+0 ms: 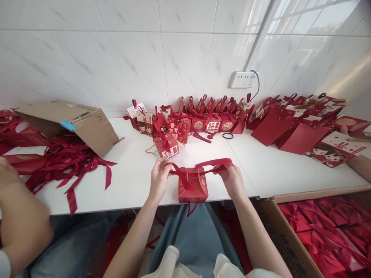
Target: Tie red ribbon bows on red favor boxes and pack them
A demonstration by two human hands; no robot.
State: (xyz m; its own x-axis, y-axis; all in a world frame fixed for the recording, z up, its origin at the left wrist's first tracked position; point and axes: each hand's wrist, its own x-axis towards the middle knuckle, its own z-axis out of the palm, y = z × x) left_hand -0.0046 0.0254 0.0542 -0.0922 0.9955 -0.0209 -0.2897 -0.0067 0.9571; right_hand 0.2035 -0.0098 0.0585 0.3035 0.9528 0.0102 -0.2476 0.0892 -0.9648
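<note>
A small red gift box [193, 193] stands at the table's front edge, between my hands. A red ribbon [207, 163] crosses over its top, with both ends drawn out sideways. My left hand [160, 173] pinches one end of this ribbon. On the other side my right hand [232, 178] grips the opposite end, which loops above the fingers. A dark red cord [193, 207] hangs from the box's front over the edge. Just behind my left hand stands a finished-looking red box [165, 143] with a bow and a white label.
Several red boxes and bags line the tiled wall. A cardboard box [101, 127] and loose ribbons [66, 162] lie left, beside a co-worker's arm [24, 216]. Red bags [304, 135] and another person's arm [361, 166] are at right, above an open carton [274, 227] of red boxes.
</note>
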